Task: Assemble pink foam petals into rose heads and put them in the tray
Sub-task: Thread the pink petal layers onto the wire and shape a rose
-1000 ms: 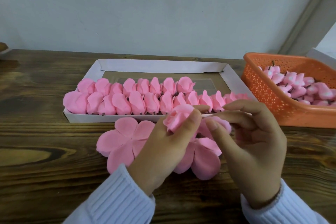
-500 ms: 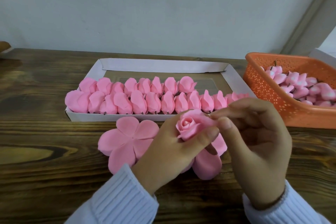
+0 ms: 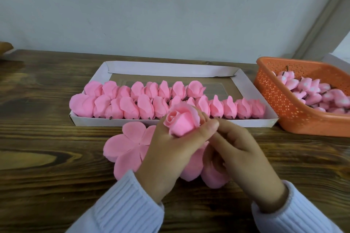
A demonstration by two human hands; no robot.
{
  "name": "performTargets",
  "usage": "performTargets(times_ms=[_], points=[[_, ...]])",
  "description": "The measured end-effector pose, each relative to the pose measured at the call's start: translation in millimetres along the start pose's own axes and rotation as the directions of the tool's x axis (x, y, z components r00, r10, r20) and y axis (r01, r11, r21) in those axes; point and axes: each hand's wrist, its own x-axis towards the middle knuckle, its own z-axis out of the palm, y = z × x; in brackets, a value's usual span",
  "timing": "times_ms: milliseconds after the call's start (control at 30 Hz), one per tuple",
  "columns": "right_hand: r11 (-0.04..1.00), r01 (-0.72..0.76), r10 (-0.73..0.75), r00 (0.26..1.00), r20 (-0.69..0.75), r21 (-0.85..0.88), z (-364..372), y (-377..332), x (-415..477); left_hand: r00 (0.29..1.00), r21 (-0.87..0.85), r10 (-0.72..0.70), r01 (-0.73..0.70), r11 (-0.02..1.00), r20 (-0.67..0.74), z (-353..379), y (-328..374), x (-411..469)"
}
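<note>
Wrap step looks near done: left hand (image 3: 170, 155) grips rose head (image 3: 182, 121), right hand (image 3: 240, 155) pinches its 3 o'clock side. Next: into tray (image 3: 113, 122) at 12 o'clock.

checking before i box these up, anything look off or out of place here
Only one thing: the leftmost rose in the tray's near row bulges out over the left wall. The held rose looks well-formed. Nothing looks spilled or torn.

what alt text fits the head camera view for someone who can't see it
A left hand grips a pink foam rose head over a wooden table, the right hand touching its side. Behind are a white tray with two rows of roses and an orange basket of buds; flat petal pieces lie under the hands.
</note>
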Motion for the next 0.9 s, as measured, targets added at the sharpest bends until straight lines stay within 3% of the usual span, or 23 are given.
performTargets(times_ms=[100,367,567,767,900], points=[[0.992,-0.061,0.047,0.991,0.124,0.115,3,-4,-1,1.0,-0.049,-0.019,0.02,0.999,0.014,3,1,-1],[0.942,-0.21,0.164,0.969,0.184,0.262,4,1,-2,0.996,-0.028,0.034,-0.037,0.999,-0.085,3,7,-1],[0.829,-0.267,0.117,0.942,0.314,0.492,6,1,-4,0.994,-0.02,-0.004,0.002,1.0,-0.107,3,9,-2],[0.799,-0.257,0.124,0.955,0.27,0.543,11,0,-6,0.994,0.04,-0.107,0.106,0.994,0.034,4,8,-6],[0.765,-0.315,0.147,0.934,0.325,0.561,10,1,-5,0.983,0.039,-0.175,0.172,0.984,0.062,6,11,-7]])
